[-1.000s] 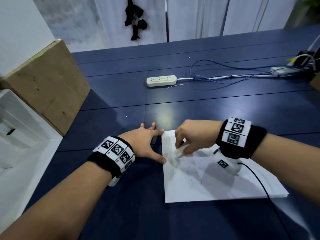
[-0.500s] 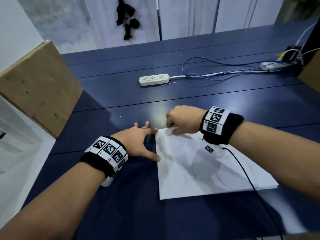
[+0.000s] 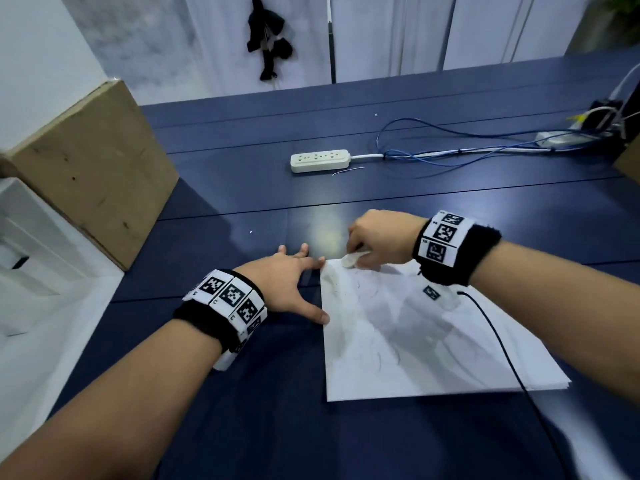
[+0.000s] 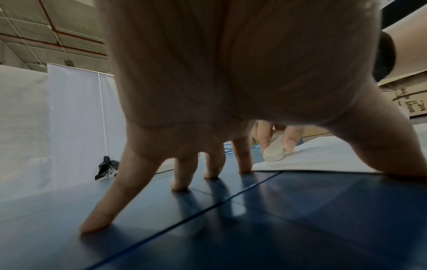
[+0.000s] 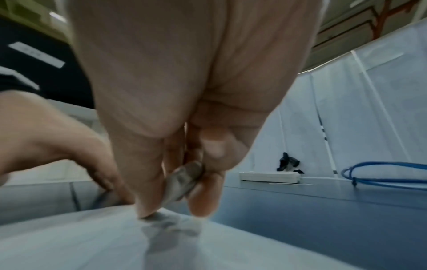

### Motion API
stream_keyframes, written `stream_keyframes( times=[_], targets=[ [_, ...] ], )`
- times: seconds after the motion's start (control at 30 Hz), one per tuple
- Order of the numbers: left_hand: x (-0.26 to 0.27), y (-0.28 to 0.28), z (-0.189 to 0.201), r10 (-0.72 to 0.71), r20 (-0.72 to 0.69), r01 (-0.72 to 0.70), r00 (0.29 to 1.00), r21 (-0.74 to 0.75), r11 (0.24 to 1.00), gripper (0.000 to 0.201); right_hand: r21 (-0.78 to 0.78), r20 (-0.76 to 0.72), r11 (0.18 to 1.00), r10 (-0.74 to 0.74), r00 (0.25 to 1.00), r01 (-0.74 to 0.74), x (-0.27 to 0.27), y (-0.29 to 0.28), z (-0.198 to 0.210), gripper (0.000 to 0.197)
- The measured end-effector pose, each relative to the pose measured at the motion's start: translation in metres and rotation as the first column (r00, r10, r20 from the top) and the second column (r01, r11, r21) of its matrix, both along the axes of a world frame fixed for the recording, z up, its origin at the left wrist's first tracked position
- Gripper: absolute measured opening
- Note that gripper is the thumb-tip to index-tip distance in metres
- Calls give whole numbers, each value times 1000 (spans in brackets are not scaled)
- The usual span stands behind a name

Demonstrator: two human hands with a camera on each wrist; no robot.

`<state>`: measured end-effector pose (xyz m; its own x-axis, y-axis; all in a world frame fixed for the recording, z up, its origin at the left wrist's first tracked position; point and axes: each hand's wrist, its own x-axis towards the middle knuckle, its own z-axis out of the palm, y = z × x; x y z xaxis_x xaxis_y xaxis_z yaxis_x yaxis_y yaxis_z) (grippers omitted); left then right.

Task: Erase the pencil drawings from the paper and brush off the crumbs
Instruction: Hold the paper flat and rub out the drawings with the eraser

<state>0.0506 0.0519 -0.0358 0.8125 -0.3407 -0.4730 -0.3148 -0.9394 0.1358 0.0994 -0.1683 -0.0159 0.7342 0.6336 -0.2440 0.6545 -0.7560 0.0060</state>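
Observation:
A white sheet of paper [image 3: 415, 341] with faint pencil lines and grey smudges lies on the dark blue table [image 3: 242, 410]. My right hand [image 3: 377, 240] pinches a white eraser [image 3: 349, 259] and holds its tip on the paper's far left corner. The eraser [image 4: 273, 151] shows between thumb and fingers in the left wrist view, and the eraser [image 5: 182, 180] is grey and blurred in the right wrist view. My left hand [image 3: 291, 278] is spread flat beside the paper's left edge, thumb and forefinger touching that edge, fingertips [image 4: 97, 222] pressed on the table.
A cardboard box [image 3: 86, 168] leans at the left beside white foam packaging [image 3: 31, 244]. A white power strip [image 3: 320, 160] and blue cables [image 3: 450, 147] lie farther back. A black wire [image 3: 502, 348] runs from my right wrist across the paper.
My right hand moved the eraser from the paper's upper-left area up to its far left corner. The left hand stayed spread at the paper's edge.

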Motion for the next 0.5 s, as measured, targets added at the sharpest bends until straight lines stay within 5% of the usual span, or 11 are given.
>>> stream_keyframes(
  times=[0.23,0.37,0.5],
  targets=[
    [-1,-1,2,2,-9,-3,1000,-7,1000,120,43,-237,970,242,941,-238,-44,-4,-1,25],
    [-1,-2,2,8,-5,-8,1000,-14,1000,119,19,4,995,99,995,-99,-15,3,2,21],
    [0,0,1,13,-10,-13,1000,-18,1000,121,35,20,997,74,997,-75,-13,-2,0,23]
  ],
)
